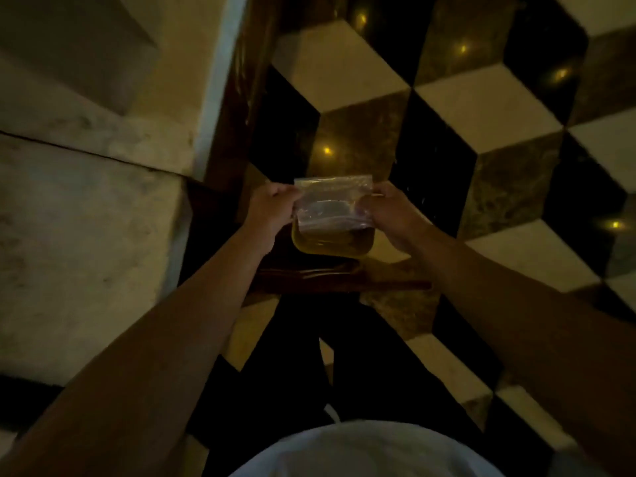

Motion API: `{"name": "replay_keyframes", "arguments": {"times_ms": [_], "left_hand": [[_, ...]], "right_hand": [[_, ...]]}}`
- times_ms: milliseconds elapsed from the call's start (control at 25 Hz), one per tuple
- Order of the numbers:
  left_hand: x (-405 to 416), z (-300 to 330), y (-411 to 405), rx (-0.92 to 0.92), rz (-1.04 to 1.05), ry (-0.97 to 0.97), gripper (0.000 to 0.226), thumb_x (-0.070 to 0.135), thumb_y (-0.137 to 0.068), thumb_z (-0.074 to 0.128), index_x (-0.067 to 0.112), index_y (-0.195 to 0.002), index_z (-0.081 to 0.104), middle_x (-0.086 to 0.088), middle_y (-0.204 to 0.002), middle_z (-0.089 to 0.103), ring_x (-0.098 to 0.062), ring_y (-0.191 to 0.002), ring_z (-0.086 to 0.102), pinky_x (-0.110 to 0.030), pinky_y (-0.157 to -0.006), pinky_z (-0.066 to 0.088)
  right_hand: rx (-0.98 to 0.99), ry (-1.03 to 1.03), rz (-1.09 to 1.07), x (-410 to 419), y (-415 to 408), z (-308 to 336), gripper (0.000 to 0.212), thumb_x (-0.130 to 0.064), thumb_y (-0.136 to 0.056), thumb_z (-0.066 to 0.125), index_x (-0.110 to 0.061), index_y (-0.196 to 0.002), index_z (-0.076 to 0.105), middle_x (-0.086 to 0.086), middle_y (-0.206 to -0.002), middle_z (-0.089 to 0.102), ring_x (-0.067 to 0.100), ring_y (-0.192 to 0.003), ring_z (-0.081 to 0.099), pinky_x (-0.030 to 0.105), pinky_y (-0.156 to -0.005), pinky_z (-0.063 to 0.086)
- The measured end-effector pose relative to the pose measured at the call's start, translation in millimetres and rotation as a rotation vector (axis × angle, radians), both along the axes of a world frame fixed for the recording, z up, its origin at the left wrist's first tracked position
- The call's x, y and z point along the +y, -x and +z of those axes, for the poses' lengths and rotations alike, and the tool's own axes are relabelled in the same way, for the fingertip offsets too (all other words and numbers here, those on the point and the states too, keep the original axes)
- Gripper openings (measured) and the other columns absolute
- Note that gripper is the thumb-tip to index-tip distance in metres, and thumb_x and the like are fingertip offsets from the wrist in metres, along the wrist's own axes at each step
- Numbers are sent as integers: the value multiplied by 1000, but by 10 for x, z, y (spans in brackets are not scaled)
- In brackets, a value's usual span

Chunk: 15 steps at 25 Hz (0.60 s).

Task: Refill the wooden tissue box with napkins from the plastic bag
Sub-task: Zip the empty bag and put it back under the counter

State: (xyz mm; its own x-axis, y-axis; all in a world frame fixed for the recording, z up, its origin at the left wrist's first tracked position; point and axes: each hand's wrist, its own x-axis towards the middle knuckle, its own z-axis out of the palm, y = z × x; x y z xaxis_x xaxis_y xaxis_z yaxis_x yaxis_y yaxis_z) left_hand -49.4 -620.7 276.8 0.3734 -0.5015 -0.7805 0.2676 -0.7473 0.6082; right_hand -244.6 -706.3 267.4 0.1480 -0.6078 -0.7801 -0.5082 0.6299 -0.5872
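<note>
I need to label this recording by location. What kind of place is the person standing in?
Probably an indoor hall or lobby, dimly lit. The polished floor has a cube-pattern of cream, brown and black stone that reflects ceiling lights, and a pale stone wall with a dark baseboard stands at the left.

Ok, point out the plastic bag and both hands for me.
plastic bag (332,204), head view, middle of the clear front
left hand (272,208), head view, back of the hand
right hand (392,210), head view, back of the hand

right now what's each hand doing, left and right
Left hand: closed, gripping the left edge of the plastic bag.
Right hand: closed, gripping the bag's right edge.
</note>
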Motion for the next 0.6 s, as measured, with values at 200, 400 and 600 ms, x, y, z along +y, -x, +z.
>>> {"name": "replay_keyframes", "arguments": {"times_ms": [200, 400, 600], "left_hand": [[-221, -1318, 136, 45, -95, -151, 26, 34, -94, 59, 11, -94, 70, -10, -95, 74, -33, -100, 70, -48, -95, 53], [-251, -2444, 249, 77, -80, -249, 29, 36, -86, 68, 11, -101, 70, -9, -93, 74, -27, -84, 71, -44, -87, 57], [-285, -3562, 465, 58, -75, -303, 10, 19, -93, 61, 10, -90, 65, -4, -71, 63, -14, -55, 61, -21, -48, 48]], "right_hand": [[166, -13, 33, -41, 155, -1320, 14, -20, -81, 74, -21, -91, 65, 10, -96, 72, 34, -93, 70, 49, -80, 57], [262, -155, 74, 12, 117, -2516, 47, -22, -81, 75, -14, -124, 59, 7, -109, 65, 21, -88, 63, 40, -78, 57], [225, -215, 32, 54, 88, -3675, 44, -17, -82, 72, -7, -124, 62, 7, -93, 65, 20, -78, 63, 28, -55, 46]]}}
